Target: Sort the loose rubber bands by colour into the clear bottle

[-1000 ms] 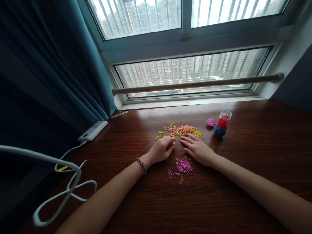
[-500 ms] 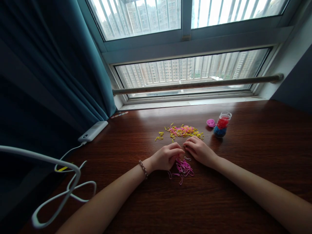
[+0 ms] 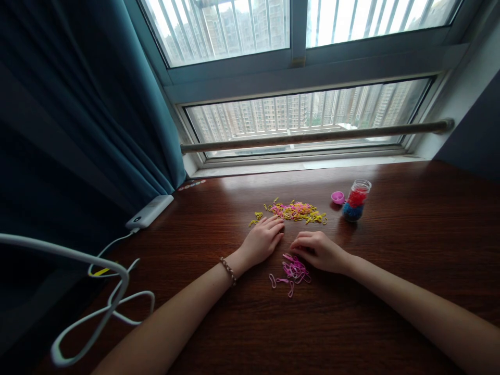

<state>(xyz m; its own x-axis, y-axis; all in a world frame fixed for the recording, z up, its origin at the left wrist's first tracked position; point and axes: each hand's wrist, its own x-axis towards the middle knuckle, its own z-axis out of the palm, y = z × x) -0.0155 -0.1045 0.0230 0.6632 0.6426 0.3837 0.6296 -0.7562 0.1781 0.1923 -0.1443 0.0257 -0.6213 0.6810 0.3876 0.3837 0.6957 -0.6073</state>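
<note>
1. Sorting small loops by colour was, we judged, the step in hand; clock places ran from midway between our hands, twelve towards the window (image 3: 308, 112).
2. Mixed pile (image 3: 296, 210), yellow and pink loops: on the desk (image 3: 351, 323) at twelve o'clock.
3. Yellow cluster (image 3: 255, 217), few loops: at ten o'clock, just beside the mixed pile.
4. Pink pile (image 3: 296, 269), magenta and paler loops: at six o'clock, a few lying loose towards its left.
5. Left hand (image 3: 262, 244), one: palm down at nine o'clock, fingers extended and loosely open at the near edge of the mixed pile; we saw nothing held, its underside being hidden.
6. Right hand (image 3: 320, 251), one: at three o'clock, fingers curled, tips close together by the pink pile's upper right edge; we could not tell whether they held a loop.
7. Jar (image 3: 355, 202), one, upright, uncapped, red above blue: at two o'clock, the pink cup (image 3: 337, 197) beside it.
8. Next move, by our judgement: it called for a fine pinch on one pink loop, freed without dragging yellow ones along.
</note>
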